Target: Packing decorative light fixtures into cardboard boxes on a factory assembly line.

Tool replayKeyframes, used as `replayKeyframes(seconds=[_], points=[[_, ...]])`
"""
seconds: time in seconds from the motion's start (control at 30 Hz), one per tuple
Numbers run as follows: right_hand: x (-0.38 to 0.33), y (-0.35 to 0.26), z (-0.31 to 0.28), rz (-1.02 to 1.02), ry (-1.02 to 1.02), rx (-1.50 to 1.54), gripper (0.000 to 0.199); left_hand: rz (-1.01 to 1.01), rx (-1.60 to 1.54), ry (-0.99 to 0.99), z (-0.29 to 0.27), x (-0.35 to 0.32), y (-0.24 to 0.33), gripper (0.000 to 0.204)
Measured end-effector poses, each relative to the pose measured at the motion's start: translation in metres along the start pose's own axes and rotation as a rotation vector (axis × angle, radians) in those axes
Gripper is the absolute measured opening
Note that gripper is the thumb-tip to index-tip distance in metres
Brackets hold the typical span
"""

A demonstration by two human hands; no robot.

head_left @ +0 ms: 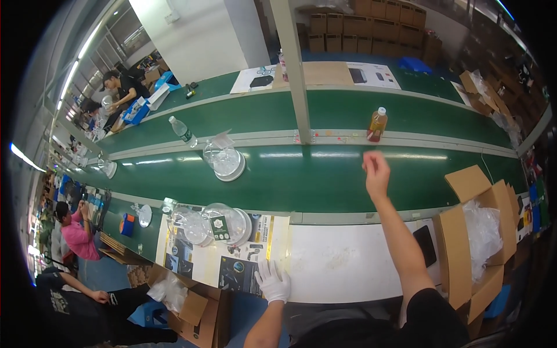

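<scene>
My left hand, in a white glove, lies with fingers spread on the near edge of printed cardboard. Further up that cardboard are clear plastic domes with white round bases, one bearing a dark green label. My bare right hand is stretched out over the green conveyor belt. Its fingers are curled in and I see nothing in them. Just beyond it, apart from the fingers, a bottle of amber drink stands on the ledge.
Another clear dome sits on the belt, with a water bottle behind it. An open carton with plastic bags stands at right, beside a dark flat object. A metal post rises mid-ledge. Co-workers are at left.
</scene>
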State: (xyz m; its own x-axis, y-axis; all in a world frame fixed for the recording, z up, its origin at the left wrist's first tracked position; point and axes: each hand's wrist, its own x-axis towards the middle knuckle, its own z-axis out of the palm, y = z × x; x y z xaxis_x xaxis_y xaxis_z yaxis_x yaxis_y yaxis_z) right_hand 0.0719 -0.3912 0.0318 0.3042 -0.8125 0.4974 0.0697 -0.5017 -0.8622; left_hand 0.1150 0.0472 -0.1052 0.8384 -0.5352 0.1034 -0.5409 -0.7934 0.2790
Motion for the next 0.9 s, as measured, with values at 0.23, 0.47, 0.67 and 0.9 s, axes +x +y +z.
replayKeyframes(seconds=[0.23,0.47,0.67,0.9], points=[[0.12,-0.219,0.031,-0.889,0.347,0.335,0.011,-0.002,-0.009,-0.012,-0.002,0.005,-0.001,0.06],[0.213,-0.173,0.12,-0.718,0.074,-0.151,0.027,0.007,-0.05,-0.005,-0.001,0.008,0.003,0.059],[-0.015,0.033,0.111,0.037,-0.457,-0.437,0.034,0.004,-0.057,-0.019,-0.001,0.007,0.001,0.057],[-0.283,0.0,0.026,0.342,-0.754,-0.23,0.024,-0.011,-0.021,-0.019,-0.006,0.002,-0.006,0.057]])
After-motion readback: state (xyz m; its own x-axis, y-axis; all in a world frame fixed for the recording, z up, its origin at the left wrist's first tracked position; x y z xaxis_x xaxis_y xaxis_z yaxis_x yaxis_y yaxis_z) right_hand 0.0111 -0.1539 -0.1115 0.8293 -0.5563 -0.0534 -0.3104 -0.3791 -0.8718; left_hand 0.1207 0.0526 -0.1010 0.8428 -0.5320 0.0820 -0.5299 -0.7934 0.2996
